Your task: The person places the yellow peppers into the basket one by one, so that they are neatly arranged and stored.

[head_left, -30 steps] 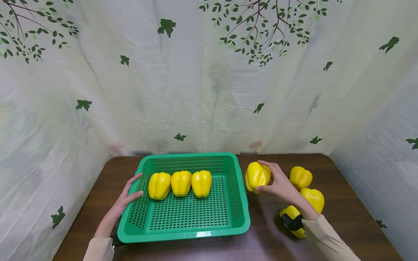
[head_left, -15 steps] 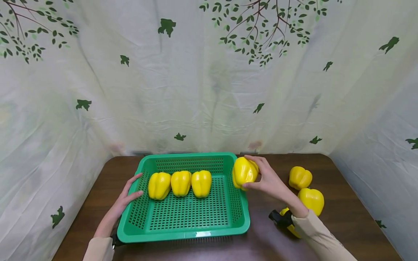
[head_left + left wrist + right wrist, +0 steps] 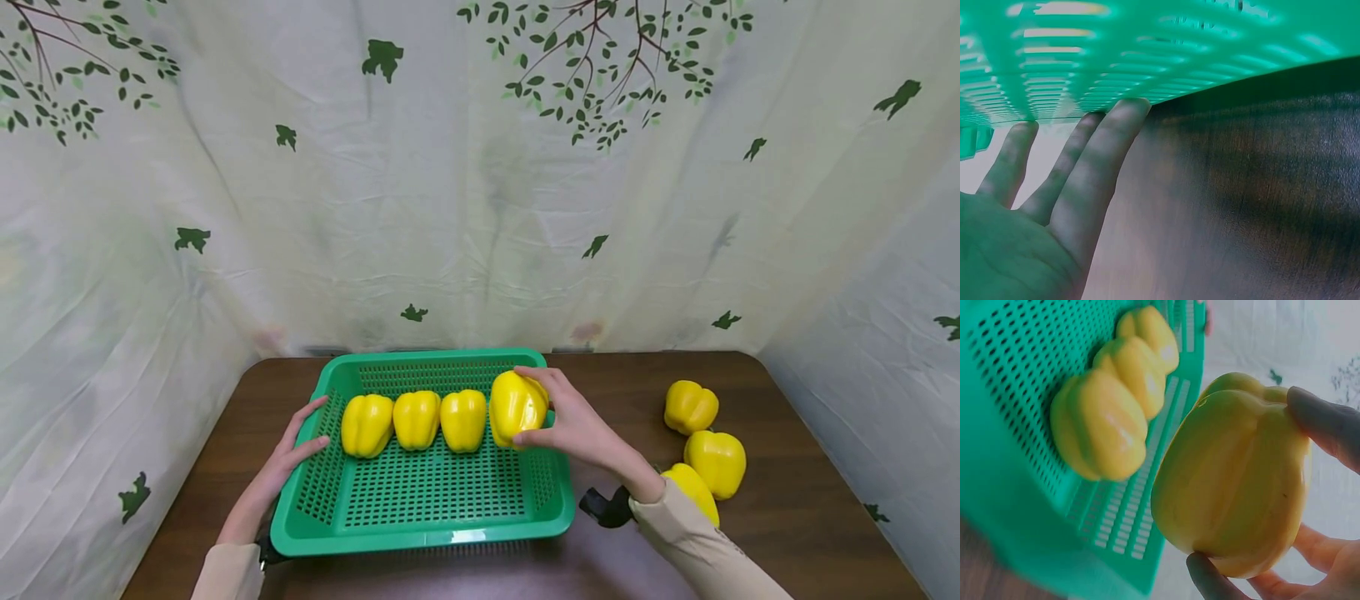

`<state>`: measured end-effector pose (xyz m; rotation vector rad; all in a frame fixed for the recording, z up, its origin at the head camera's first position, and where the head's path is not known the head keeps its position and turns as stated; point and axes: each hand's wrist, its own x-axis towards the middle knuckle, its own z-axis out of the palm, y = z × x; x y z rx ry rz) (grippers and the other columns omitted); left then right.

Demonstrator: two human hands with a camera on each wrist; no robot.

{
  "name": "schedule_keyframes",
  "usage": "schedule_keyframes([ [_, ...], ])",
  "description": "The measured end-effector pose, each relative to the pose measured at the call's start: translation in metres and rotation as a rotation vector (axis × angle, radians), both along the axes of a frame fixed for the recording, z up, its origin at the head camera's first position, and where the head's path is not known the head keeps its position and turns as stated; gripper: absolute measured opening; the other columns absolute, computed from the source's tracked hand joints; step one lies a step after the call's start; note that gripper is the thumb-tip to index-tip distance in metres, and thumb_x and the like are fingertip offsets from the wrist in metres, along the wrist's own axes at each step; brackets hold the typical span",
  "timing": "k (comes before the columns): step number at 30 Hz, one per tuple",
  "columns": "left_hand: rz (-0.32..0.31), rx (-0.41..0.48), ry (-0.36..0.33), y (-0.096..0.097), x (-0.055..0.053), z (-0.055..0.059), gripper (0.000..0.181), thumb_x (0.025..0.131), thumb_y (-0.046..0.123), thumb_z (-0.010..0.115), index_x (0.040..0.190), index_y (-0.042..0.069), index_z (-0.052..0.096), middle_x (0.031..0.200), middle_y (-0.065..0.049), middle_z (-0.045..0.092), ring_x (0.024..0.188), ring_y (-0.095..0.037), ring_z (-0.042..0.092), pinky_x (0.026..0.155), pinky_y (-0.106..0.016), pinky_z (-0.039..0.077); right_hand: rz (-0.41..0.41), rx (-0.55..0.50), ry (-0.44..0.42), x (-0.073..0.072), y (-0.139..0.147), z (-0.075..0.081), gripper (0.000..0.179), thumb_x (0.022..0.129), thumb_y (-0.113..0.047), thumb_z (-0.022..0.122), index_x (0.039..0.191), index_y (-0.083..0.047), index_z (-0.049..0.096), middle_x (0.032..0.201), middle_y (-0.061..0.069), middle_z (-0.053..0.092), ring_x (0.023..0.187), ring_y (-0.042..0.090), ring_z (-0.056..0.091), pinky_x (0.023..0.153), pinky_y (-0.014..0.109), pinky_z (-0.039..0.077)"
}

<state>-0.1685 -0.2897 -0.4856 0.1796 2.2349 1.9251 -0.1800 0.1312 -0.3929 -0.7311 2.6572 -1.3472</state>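
Note:
A yellow bell pepper point(image 3: 518, 410) is held by my right hand point(image 3: 573, 417), thumb and fingers on opposite sides of it, over the right part of a green plastic basket point(image 3: 420, 542). In the right wrist view the held bell pepper point(image 3: 1235, 481) is beside the basket wall. Three more yellow bell peppers stand in a row inside: a left one point(image 3: 367, 427), a middle one point(image 3: 417, 421) and a right one point(image 3: 463, 421). My left hand point(image 3: 281, 458) rests against the basket's left side. Its straight fingers point(image 3: 1097, 162) touch the perforated outer wall in the left wrist view.
On the brown table point(image 3: 810, 517), to the right, lie three yellow bell peppers: a far one point(image 3: 691, 407), a middle one point(image 3: 716, 463) and a near one point(image 3: 692, 493) partly behind the right sleeve. A curtain with leaf prints point(image 3: 480, 208) hangs behind the table.
My right hand has carried the bell pepper left, from beside the basket across its right rim to beside the row of three. The left hand and the basket have stayed in place.

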Motion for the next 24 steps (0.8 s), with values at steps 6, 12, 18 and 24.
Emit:
schedule_keyframes([
  [6,-0.003,0.002,0.004,0.000,0.000,0.000,0.057,0.102,0.016,0.041,0.152,0.024,0.013,0.151,-0.024,0.008,0.113,-0.024,0.048,0.082,-0.040,0.053,0.039,-0.015,-0.002,0.005,-0.020,-0.002,0.082,0.074,-0.022,0.081,0.144,-0.013,0.040,0.136,0.009,0.039,0.111,0.024,0.047,0.089,0.046,0.045],
  [12,-0.004,0.010,0.013,-0.001,0.000,0.000,0.057,0.102,0.015,0.042,0.152,0.023,0.014,0.151,-0.023,0.007,0.107,-0.007,0.050,0.081,-0.032,0.052,0.081,-0.018,-0.047,0.012,-0.041,-0.006,0.080,0.074,-0.024,0.082,0.143,-0.014,0.041,0.134,0.008,0.040,0.109,0.023,0.047,0.088,0.045,0.045],
  [18,-0.005,0.010,0.025,0.000,0.000,-0.001,0.057,0.102,0.014,0.042,0.152,0.023,0.015,0.151,-0.023,0.008,0.107,-0.004,0.050,0.081,-0.030,0.052,0.124,0.012,-0.061,0.018,-0.061,-0.012,0.081,0.075,-0.026,0.082,0.143,-0.013,0.040,0.135,0.008,0.040,0.111,0.022,0.047,0.089,0.041,0.045],
  [24,-0.003,0.007,0.030,0.000,-0.001,-0.001,0.057,0.102,0.014,0.042,0.152,0.022,0.016,0.151,-0.023,0.007,0.107,-0.004,0.050,0.081,-0.030,0.052,0.139,0.031,-0.066,0.024,-0.077,-0.016,0.081,0.074,-0.026,0.082,0.143,-0.015,0.040,0.140,0.006,0.036,0.116,0.022,0.044,0.091,0.036,0.044],
])
